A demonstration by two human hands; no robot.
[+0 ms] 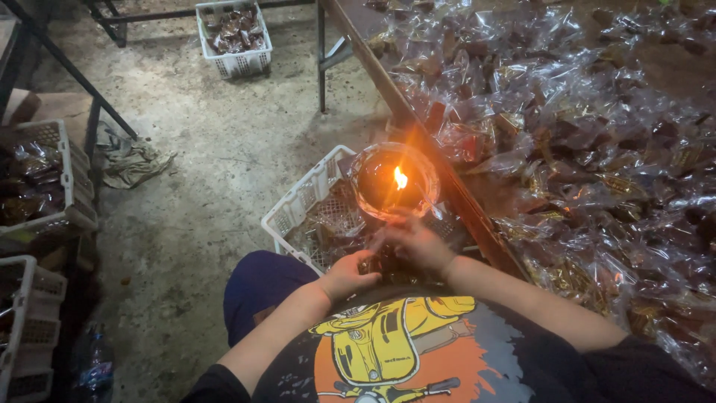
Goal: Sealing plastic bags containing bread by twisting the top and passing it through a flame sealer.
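Both hands work close together over the lap, just in front of a small flame burning in a round shallow dish that sits on the near corner of a white slotted plastic crate. The left hand is curled with fingers closed around the near end of a small dark packet in clear crinkled wrapping; the right hand is pinched on the far end of the same packet, fingertips pointing toward the flame. The packet is largely hidden between the hands, so its exact shape cannot be told. It is judged light, soft-skinned and slippery, the film thin and liable to melt or scorch; hold is best kept at the body of the packet, leaving only the open edge toward the heat. The crate holds more wrapped pieces. To the right, a long wooden counter carries a dense heap of clear-wrapped dark packets, its near edge lying just beside the dish. On the concrete floor lie a crumpled rag, further filled crates and a plastic bottle. The flame and the loose film heap stand near each other, a hazard.
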